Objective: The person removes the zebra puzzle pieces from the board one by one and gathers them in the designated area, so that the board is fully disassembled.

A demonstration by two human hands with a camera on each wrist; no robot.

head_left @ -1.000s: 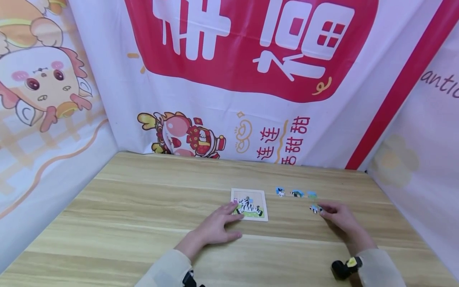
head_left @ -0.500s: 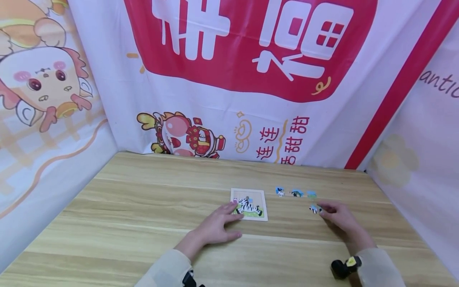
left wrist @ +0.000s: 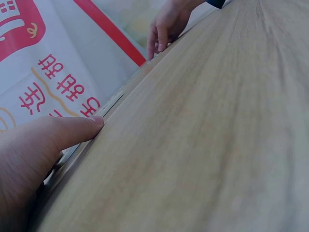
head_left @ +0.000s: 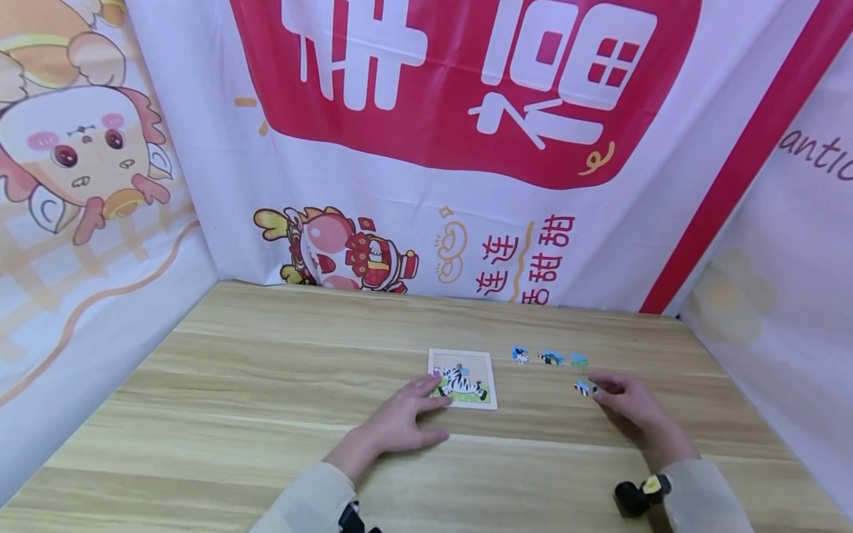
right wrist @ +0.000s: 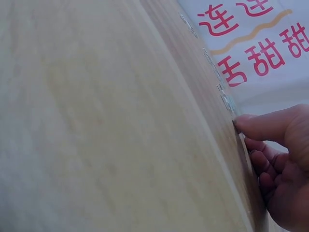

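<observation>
Pinching a striped jigsaw piece [head_left: 583, 388] by its right edge, the right hand [head_left: 631, 401] has thumb and fingers bent together at the tabletop. The left hand [head_left: 400, 420] lies with fingers extended, tips over the left side of the zebra puzzle tray [head_left: 492, 383]. A light edge grip, printed face in sight, should make orientation easiest, the left fingertips steadying the frame. Three loose pieces [head_left: 551, 358] lie farther back on the wood-grain table [head_left: 266, 407], right of the tray. Behind, the back curtain [head_left: 600, 244] reads "连连", "甜甜" and a sideways "福"; the right-hand curtain [head_left: 766, 222] shows "antic", cropped.
</observation>
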